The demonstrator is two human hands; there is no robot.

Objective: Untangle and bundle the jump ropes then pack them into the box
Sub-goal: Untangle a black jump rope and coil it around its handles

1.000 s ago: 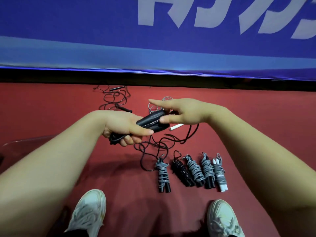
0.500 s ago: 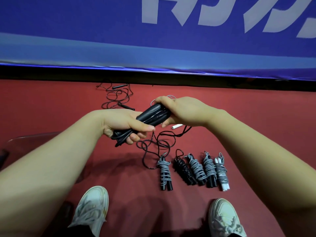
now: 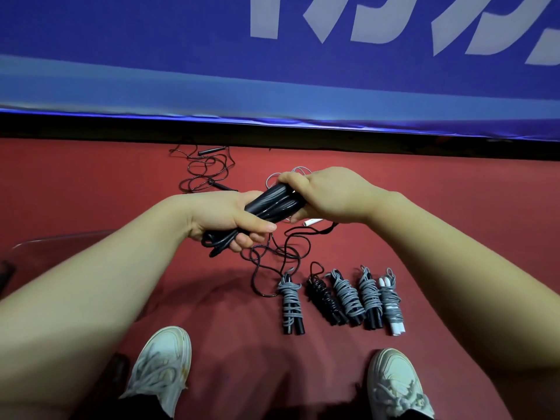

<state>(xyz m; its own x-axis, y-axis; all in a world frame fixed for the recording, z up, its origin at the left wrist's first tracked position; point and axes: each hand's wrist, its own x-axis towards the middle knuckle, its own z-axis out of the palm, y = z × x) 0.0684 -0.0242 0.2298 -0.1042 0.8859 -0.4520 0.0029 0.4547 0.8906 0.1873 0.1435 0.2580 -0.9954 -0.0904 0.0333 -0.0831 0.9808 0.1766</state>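
Both hands hold one black jump rope (image 3: 272, 201) above the red floor. My left hand (image 3: 224, 219) grips the lower end of its paired handles together with folded rope loops. My right hand (image 3: 327, 195) is curled over the handles' upper end. The rope's loose black cord (image 3: 272, 259) hangs down and trails in loops on the floor. Several bundled ropes (image 3: 342, 298), grey and black, lie in a row on the floor in front of my feet. A tangled black rope (image 3: 206, 171) lies further back by the wall. A grey rope with a white handle (image 3: 313, 221) lies under my right hand.
A clear plastic box (image 3: 45, 247) shows its rim at the left, under my left forearm. My two white shoes (image 3: 160, 368) stand at the bottom. A blue banner (image 3: 272, 71) closes off the far side above a dark gap.
My right hand went from open fingers touching the handles to curling over their upper end. The handles tilted up to the right. My left hand kept its grip.
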